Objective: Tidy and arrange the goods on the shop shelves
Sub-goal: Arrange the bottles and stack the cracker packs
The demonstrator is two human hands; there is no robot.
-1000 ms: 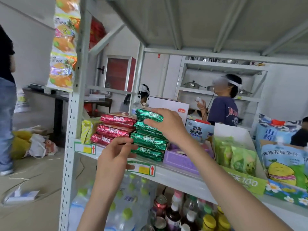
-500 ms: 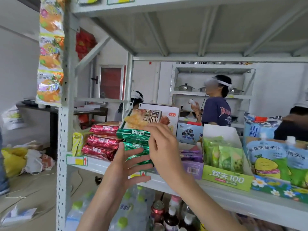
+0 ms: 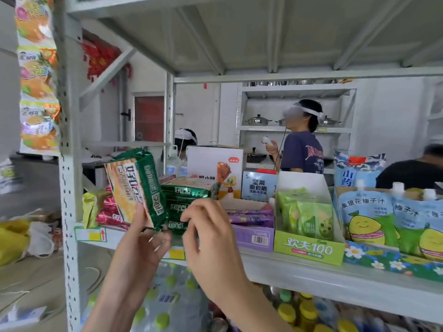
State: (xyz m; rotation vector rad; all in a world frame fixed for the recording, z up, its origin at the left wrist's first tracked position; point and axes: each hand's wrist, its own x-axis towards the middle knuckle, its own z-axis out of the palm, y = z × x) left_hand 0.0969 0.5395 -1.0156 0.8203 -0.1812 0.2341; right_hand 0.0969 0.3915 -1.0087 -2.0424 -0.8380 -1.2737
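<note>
Nearest the camera, the left hand (image 3: 141,245) is reaching up from below and pinching the lower end of a green biscuit packet (image 3: 136,188) between thumb and fingers. The packet is standing on end in front of the shelf (image 3: 311,279), clear of its surface and leaning slightly left, with its printed face turned towards the camera. The right hand (image 3: 206,238) is hovering just beside it with the back of the hand facing the camera and its fingers curling towards the goods. Whether those fingers are gripping anything cannot be told.

Below the hands, capped water bottles (image 3: 165,305) are standing on the lower level.

Directly behind the hands, a stack of green packets (image 3: 185,202) is lying flat on the shelf. A stack of red packets (image 3: 109,212) is sitting just to its left, partly hidden by the held packet, and a yellow-green packet (image 3: 90,207) is leaning near the upright post (image 3: 69,164).

To the right of the green stack, a purple box (image 3: 251,233), a green display box (image 3: 309,248) and blue juice pouches (image 3: 364,219) are lining the shelf front. Behind them, a white carton (image 3: 215,168) and a small blue box (image 3: 257,185) are standing upright.

A strip of snack bags (image 3: 37,80) is hanging beside the post.

Beyond the shelf, a person in a dark blue shirt (image 3: 303,152) is standing before a rack of pots.
</note>
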